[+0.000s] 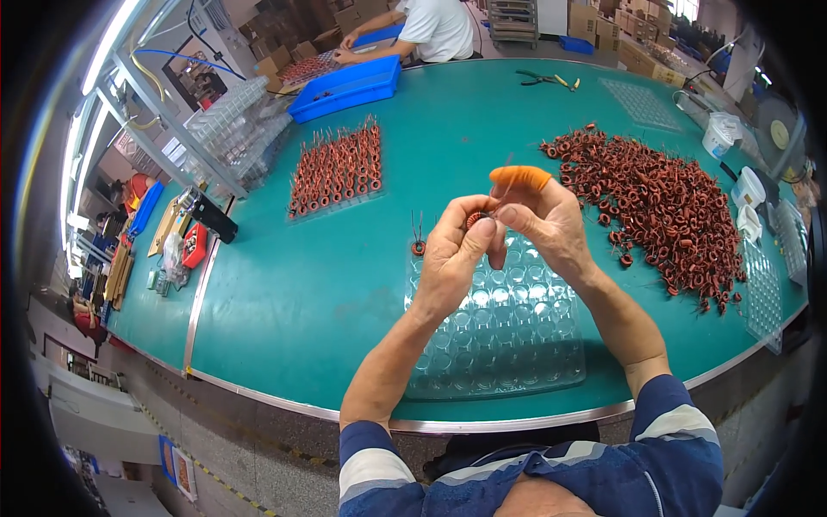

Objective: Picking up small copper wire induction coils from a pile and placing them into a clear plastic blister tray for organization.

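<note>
Between the thumb and fingers of my left hand [450, 258] is a small ring coil [475, 221] wound with copper-red wire. My right hand [556, 226] is closed beside it, thumb and fingers pinching at the coil's thin wire lead. An orange finger cot [520, 178] covers one of its fingertips. Under both hands lies a clear plastic blister tray [491, 379] with round pockets. A single coil [419, 248] with upright leads sits at the tray's far left corner. My fingers partly hide the held coil.
To the right spreads a large heap of loose coils [663, 215]. A filled tray of coils [338, 170] lies at the far left, near a blue bin [346, 89]. Pliers [547, 79] rest at the back. A black bottle [211, 215] stands left. Another person [431, 33] works across the table.
</note>
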`<state>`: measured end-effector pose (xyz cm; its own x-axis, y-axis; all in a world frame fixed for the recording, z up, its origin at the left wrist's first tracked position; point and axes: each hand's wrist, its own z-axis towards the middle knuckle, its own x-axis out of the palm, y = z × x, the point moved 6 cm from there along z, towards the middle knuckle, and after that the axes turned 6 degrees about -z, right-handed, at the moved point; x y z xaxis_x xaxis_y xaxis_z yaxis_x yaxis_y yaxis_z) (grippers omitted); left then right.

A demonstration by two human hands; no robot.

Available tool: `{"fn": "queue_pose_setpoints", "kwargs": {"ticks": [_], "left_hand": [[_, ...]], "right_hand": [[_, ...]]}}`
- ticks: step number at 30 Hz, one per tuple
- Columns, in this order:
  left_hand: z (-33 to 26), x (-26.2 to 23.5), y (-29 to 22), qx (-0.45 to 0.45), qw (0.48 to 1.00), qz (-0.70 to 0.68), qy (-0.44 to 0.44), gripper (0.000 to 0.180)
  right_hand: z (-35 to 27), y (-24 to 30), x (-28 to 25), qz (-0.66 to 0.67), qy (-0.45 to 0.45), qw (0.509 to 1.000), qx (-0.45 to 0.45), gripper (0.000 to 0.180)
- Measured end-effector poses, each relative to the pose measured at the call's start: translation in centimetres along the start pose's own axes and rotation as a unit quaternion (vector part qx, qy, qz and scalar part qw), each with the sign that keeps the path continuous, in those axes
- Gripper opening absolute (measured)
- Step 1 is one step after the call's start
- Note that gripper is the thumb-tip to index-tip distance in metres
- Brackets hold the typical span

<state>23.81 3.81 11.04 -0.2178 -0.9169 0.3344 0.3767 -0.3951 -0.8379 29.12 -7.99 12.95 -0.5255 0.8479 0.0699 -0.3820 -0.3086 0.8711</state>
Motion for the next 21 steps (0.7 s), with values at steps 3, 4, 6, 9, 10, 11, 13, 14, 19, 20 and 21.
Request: {"fn": "queue_pose_setpoints", "kwargs": {"ticks": [3, 4, 6, 9, 10, 11, 13, 14, 19, 20, 21], "left_hand": [[-0.1, -0.4, 0.4, -0.006, 0.999, -0.026, -0.034, 0.026], [-0.2, -0.4, 0.5, -0.006, 0.999, -0.026, -0.036, 0.026], [-0.2, -0.5, 0.6, 0.018, 0.999, -0.019, -0.048, 0.023], [-0.1, -0.9, 1.2, -0.002, 0.996, -0.027, -0.081, 0.017], [0.0, -1.0, 1.3, -0.013, 0.996, -0.028, -0.084, 0.018], [0.1, -1.2, 1.2, -0.012, 0.996, -0.027, -0.084, 0.018], [0.2, -1.5, 1.2, -0.021, 0.996, -0.036, -0.085, 0.020], [0.3, -1.5, 1.2, -0.032, 0.994, -0.035, -0.097, 0.023], [0.3, -2.1, 1.1, -0.025, 0.992, -0.053, -0.111, 0.023], [0.3, -2.0, 1.1, -0.021, 0.993, -0.041, -0.105, 0.023], [0.2, -2.0, 1.2, -0.023, 0.993, -0.043, -0.105, 0.023]], "right_hand": [[-0.3, -0.2, 0.5, -0.040, 0.005, 0.999, -0.023, 0.040], [-0.4, -0.2, 0.6, -0.022, 0.002, 1.000, -0.007, 0.032], [-0.6, -0.5, 0.7, -0.017, -0.006, 1.000, -0.010, 0.030], [-0.4, -1.4, 0.4, -0.015, -0.021, 1.000, 0.011, 0.026], [-0.2, -1.9, 0.1, -0.018, -0.026, 0.999, 0.035, 0.025], [0.2, -2.0, -0.1, -0.023, -0.039, 0.999, 0.015, 0.031], [0.4, -2.0, -1.2, -0.015, -0.083, 0.996, 0.005, 0.040], [0.1, -1.6, -1.7, -0.042, -0.102, 0.994, 0.015, 0.044], [-0.9, 0.0, -1.5, -0.120, -0.104, 0.982, -0.101, 0.042], [-0.9, 0.3, -0.7, -0.134, -0.066, 0.983, -0.103, 0.043], [-0.8, 0.1, -0.2, -0.141, -0.044, 0.987, -0.071, 0.041]]}}
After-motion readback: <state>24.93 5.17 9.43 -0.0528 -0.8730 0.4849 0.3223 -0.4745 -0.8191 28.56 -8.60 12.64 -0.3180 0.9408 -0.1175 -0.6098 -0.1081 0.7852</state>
